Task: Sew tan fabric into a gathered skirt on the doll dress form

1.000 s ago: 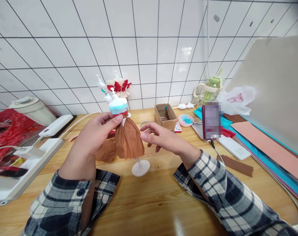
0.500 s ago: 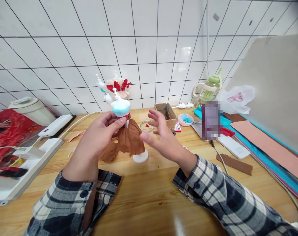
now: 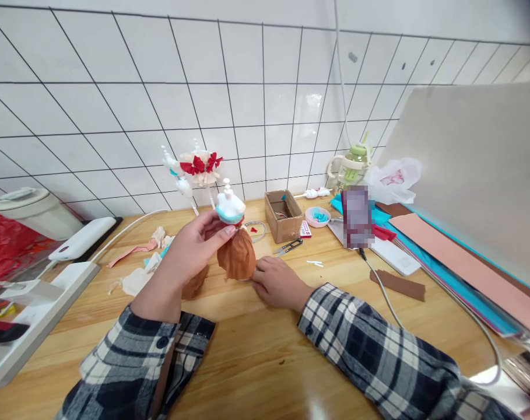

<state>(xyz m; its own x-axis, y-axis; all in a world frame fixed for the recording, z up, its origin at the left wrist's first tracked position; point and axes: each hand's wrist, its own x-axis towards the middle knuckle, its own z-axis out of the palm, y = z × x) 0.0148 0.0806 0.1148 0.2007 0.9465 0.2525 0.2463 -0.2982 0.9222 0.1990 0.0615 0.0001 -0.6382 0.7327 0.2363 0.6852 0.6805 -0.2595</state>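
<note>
Brown skirt (image 3: 237, 258), apparently already gathered under a white-and-blue top (image 3: 230, 209), held above the worktop (image 3: 265, 359); left fingers (image 3: 223, 235) pinch the join; right fingers (image 3: 262, 275) curled by the hem, grip unclear; brown strip (image 3: 398, 284) apparently unused.

Two hands (image 3: 203, 242), one brown box (image 3: 287, 231), one bottle (image 3: 353, 170) (one dish (image 3: 317, 224), too).

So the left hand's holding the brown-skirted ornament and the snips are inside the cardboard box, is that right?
Not quite: the head view shows the snips on the table in front of the cardboard box. The left hand does hold the brown-skirted ornament.
</note>
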